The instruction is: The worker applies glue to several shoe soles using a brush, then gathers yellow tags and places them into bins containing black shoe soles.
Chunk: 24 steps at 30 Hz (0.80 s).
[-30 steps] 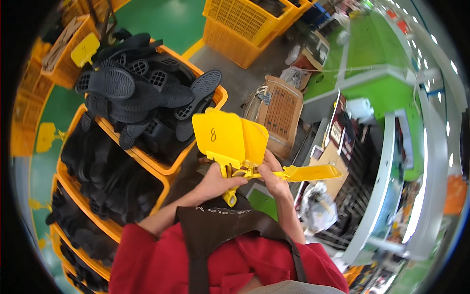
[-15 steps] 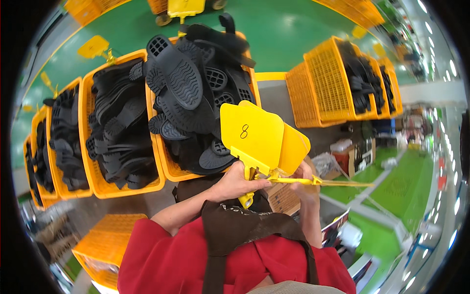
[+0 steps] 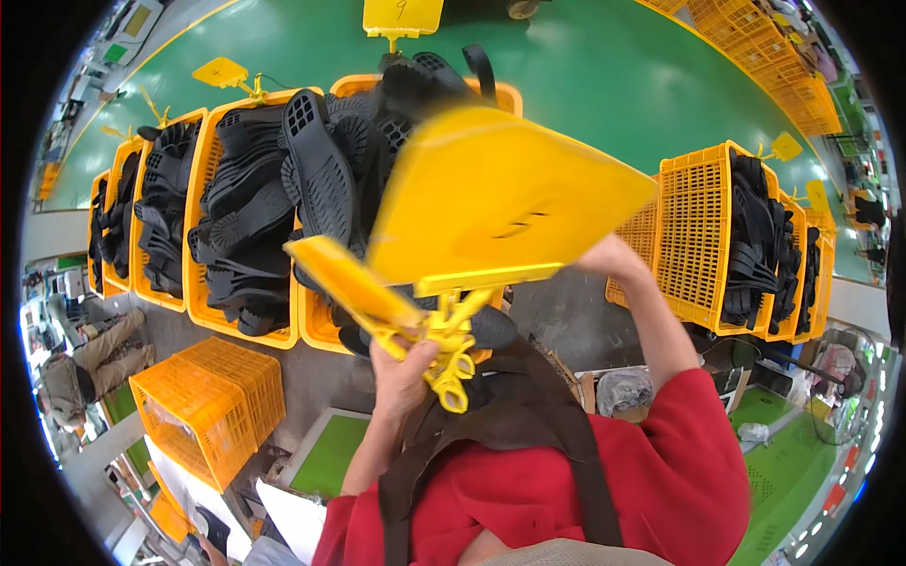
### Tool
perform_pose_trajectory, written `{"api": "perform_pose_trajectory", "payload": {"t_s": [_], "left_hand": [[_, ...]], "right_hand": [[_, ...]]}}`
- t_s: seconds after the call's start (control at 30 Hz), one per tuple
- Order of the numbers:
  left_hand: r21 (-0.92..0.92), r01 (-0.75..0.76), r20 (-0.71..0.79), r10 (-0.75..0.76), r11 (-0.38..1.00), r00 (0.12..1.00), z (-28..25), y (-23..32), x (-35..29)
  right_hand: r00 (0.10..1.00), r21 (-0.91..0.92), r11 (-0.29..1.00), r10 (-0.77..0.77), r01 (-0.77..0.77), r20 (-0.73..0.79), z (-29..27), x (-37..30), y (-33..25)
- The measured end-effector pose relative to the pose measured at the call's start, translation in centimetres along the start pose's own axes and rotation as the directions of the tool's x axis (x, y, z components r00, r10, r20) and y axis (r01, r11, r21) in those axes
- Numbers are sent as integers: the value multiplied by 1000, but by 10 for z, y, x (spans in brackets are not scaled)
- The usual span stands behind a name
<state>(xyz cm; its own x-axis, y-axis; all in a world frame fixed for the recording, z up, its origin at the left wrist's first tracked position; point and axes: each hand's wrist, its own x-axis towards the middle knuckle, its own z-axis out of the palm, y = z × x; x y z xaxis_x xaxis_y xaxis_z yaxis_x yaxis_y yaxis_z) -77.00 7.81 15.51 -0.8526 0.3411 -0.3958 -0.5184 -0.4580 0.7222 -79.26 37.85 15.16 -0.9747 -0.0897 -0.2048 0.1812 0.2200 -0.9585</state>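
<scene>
Yellow tags [image 3: 514,203], flat plates with rounded corners and a plastic-looking sheen, are up in front of the chest, between the two hands. I see the left hand [image 3: 401,377] closed around the cluster of clips [image 3: 451,354] at their lower ends, knobbly moulded pieces with ring-shaped tips. One tag slants off to the left, seen nearly edge-on; the larger spreads broad and tilted, with a dark scrawl on its face. The right hand [image 3: 602,255] is at the large tag's right edge; its fingers pass out of sight behind the plate, so I cannot tell whether they grip it.

Below, I make out a dark brown apron [image 3: 510,396] over a red top [image 3: 661,453]. Beyond the tags, black shoe soles [image 3: 321,170] lie heaped in orange-yellow crates [image 3: 319,325], their rubbery-looking faces cut with wavy ridges and square-celled heels. More crates [image 3: 694,236] with lattice walls stand to the right, and a single lattice crate [image 3: 212,406] at lower left. Smooth green floor [image 3: 604,85] shines dully past them.
</scene>
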Motion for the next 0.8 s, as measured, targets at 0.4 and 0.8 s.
{"api": "perform_pose_trajectory", "payload": {"t_s": [0.4,0.8], "left_hand": [[114,-550,-390,546,827,741,-113,51,-27],[209,-671,-873,445,711,199,22,17,-71]], "right_hand": [[935,-49,976,188,-212,-300,-127,256,58],[947,-67,994,100,-83,306,-84,457,145]]}}
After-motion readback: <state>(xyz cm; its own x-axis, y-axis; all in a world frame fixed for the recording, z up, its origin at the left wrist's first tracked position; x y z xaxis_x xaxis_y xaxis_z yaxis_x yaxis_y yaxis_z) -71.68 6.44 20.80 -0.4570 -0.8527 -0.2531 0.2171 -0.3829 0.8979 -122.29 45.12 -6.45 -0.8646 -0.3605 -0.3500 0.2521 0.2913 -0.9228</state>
